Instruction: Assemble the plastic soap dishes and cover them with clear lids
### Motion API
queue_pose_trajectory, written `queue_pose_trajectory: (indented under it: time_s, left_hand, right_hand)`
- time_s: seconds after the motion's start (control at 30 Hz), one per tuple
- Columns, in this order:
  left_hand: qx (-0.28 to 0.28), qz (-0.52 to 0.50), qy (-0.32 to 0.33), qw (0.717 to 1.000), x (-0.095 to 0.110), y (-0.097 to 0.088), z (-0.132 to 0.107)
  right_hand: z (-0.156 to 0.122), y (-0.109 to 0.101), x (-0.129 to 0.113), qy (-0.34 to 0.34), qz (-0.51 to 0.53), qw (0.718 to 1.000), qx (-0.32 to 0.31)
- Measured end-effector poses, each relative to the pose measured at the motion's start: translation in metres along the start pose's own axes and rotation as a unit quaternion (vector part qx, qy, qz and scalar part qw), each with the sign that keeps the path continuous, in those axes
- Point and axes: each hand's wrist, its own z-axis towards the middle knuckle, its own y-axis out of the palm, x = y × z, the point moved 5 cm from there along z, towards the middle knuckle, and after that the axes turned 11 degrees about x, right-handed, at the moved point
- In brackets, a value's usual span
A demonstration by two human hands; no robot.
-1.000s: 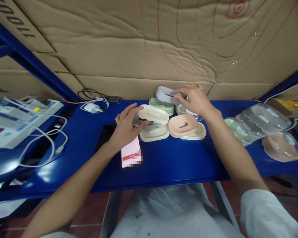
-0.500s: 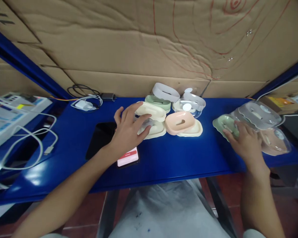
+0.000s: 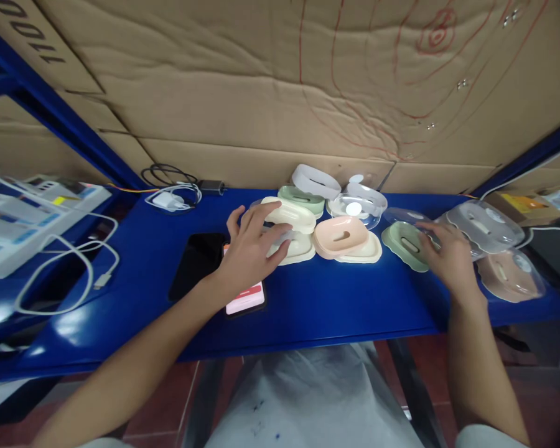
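Note:
My left hand (image 3: 252, 249) has its fingers round the left end of a cream oval soap dish (image 3: 294, 216), which tilts over another cream dish with a clear lid (image 3: 300, 247). To its right, a peach dish (image 3: 340, 236) rests partly on a cream base (image 3: 368, 250). My right hand (image 3: 452, 258) grips the right edge of a green scalloped soap dish (image 3: 404, 244) by thumb and fingers. A clear lid (image 3: 404, 216) shows behind that dish, partly hidden by the fingers.
Behind stand a green dish (image 3: 301, 200), a whitish ring (image 3: 316, 182) and clear lids (image 3: 354, 208). Lidded grey (image 3: 483, 224) and peach (image 3: 508, 274) dishes lie at right. Phones (image 3: 198, 264), cables (image 3: 175, 199) and a blue table (image 3: 336, 311) edge lie before a cardboard wall (image 3: 191, 93).
My right hand has drawn the green scalloped dish left, away from the lidded dishes. A clear lid now shows behind it. My left hand stays at the cream dish; the view has shifted slightly.

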Motion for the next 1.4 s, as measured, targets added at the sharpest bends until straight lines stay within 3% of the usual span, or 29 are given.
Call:
queue_pose_trajectory:
  time_s: [0.17, 0.3, 0.4, 0.57, 0.63, 0.77, 0.93, 1.2, 1.4]
  left_hand:
    - [-0.004, -0.022, 0.02, 1.0, 0.004, 0.002, -0.004]
    - [-0.008, -0.045, 0.021, 0.999, 0.004, 0.005, -0.006]
    - [-0.021, -0.056, 0.007, 0.998, 0.001, 0.006, -0.005]
    - [-0.03, -0.048, 0.033, 0.998, 0.003, 0.005, -0.004]
    - [-0.029, -0.047, 0.052, 0.997, 0.006, 0.006, -0.005]
    - [-0.03, -0.049, 0.072, 0.996, 0.01, 0.005, -0.005]
    - [-0.029, -0.046, 0.077, 0.996, 0.011, 0.0, -0.001]
    - [-0.064, -0.051, 0.079, 0.993, 0.011, 0.007, -0.007]
    - [-0.077, -0.062, 0.083, 0.992, 0.012, 0.007, -0.007]
  right_hand:
    - [-0.029, 0.005, -0.006, -0.031, -0.024, 0.998, -0.046]
    - [-0.034, 0.013, 0.002, -0.049, -0.039, 0.995, -0.076]
    - [-0.028, 0.007, 0.003, -0.055, -0.027, 0.997, -0.056]
    - [-0.02, -0.017, -0.009, -0.033, -0.014, 0.997, 0.067]
    - [-0.014, -0.019, -0.017, -0.05, -0.008, 0.995, 0.087]
    - [0.012, -0.006, -0.02, -0.107, 0.006, 0.992, 0.059]
    - [0.03, 0.007, 0.004, -0.138, 0.022, 0.99, 0.032]
    - [0.002, 0.006, 0.024, -0.133, 0.022, 0.991, 0.01]
    - [-0.019, 0.002, 0.01, -0.094, 0.018, 0.995, 0.019]
